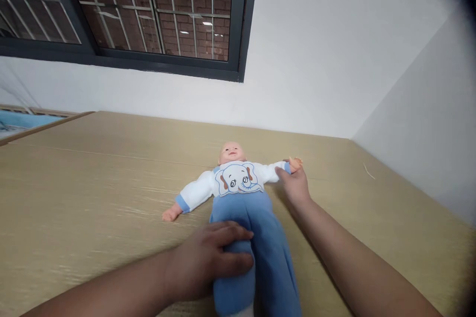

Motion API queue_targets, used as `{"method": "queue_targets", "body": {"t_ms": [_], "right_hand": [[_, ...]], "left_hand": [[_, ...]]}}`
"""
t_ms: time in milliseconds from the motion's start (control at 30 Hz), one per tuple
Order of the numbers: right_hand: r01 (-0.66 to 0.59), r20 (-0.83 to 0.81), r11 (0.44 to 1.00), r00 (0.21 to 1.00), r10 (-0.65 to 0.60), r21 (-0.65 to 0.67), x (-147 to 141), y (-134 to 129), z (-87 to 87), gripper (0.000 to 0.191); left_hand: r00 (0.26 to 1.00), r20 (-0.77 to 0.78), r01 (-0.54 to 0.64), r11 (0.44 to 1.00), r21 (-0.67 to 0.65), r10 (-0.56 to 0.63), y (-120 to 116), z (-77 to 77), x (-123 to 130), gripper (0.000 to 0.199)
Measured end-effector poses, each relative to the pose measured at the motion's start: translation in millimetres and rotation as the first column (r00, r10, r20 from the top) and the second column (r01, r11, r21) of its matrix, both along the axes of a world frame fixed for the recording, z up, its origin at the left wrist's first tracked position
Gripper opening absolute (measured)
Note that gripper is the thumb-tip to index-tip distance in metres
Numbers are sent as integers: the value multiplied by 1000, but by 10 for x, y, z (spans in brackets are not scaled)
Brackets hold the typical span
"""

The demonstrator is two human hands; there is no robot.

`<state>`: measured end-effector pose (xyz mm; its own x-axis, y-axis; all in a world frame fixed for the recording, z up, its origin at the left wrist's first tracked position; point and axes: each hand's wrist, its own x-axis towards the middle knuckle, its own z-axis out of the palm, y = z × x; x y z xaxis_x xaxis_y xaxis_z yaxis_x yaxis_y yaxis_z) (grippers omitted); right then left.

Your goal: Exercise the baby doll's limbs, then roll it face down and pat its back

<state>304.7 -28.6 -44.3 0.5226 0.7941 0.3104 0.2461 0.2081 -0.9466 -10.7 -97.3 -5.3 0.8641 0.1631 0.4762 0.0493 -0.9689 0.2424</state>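
Observation:
A baby doll [243,208] lies on its back on a wooden surface, its head toward the wall. It wears a white top with an elephant picture [240,178] and blue trousers [273,242]. My left hand [211,257] is wrapped over the doll's leg on the left side of the view. At the doll's outstretched arm on the right, my right hand [295,183] grips the blue cuff near the wrist. The doll's other arm [195,195] stretches out to the left, untouched. Its feet are mostly beyond the lower edge.
The pale wooden surface [111,183] reaches back to a white wall [305,59]. A dark-framed window [156,15] with metal bars is above. Beyond the wooden edge at the left shows something light blue [29,120]. A thin pale strand [369,171] lies at the right.

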Motion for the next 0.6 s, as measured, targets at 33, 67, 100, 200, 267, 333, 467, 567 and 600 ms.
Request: {"method": "queue_targets", "body": {"t_ms": [33,67,100,200,267,333,467,567,600], "right_hand": [[67,158,997,985,-71,25,-61,-32,38,32],[108,302,993,946,-115,42,-125,-68,78,34],[115,428,993,895,-121,40,-191,-104,117,37],[41,725,999,688,-9,-27,-365,-195,219,35],[13,852,998,521,47,-63,-447,-235,274,30],[18,920,994,382,92,-106,-502,-266,321,24],[67,965,981,203,166,-183,-558,-327,384,20],[85,976,979,135,173,-185,-579,-366,410,24],[90,978,979,121,171,-182,-585,-374,417,25]], "left_hand": [[1000,1,-24,997,-79,25,24,-24,-9,22],[999,5,-49,985,-163,51,45,-56,-15,25],[997,12,-71,966,-249,76,65,-91,-17,30],[993,52,-74,894,-442,108,127,-177,-4,36],[989,92,-59,871,-489,118,179,-192,10,35],[983,135,-43,867,-497,126,238,-174,26,35],[975,166,-37,850,-525,145,336,-124,68,28],[976,148,-52,836,-546,157,375,-129,89,23],[976,150,-51,838,-543,156,382,-137,89,23]]}}
